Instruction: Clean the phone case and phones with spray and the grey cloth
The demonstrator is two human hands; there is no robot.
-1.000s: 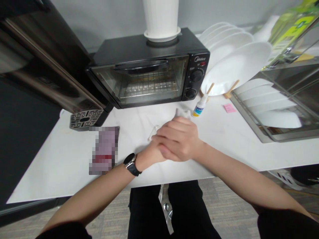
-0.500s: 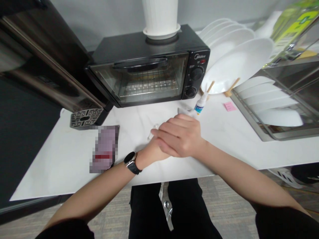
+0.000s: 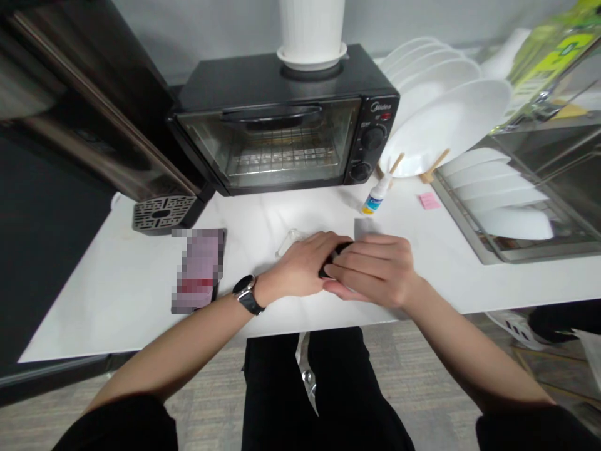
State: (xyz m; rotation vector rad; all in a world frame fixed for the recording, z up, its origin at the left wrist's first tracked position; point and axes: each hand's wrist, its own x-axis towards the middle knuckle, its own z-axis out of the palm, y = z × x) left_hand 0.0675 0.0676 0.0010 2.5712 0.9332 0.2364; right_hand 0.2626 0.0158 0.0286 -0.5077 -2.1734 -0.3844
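Small dark object (image 3: 335, 258) sits pinched between both hands on the worktop (image 3: 117, 300): left hand (image 3: 305, 266) cups it, right hand (image 3: 375, 272) fingers close over it.

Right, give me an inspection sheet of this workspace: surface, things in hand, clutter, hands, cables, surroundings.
Surface: white countertop, bare at the near left.
Things in hand: small dark object between both hands, mostly hidden; what it is cannot be told.
Clutter: small dropper bottle upright, pink sticky note, clear plastic piece, blurred flat item.
Hands: left hand, with a wristwatch, and right hand meet over the dark object, low on the countertop.
Cables: nothing seen.
Surroundings: black toaster oven, door shut, white pot on top; white plates standing in a rack; more plates in a metal drainer; dark machine at left.
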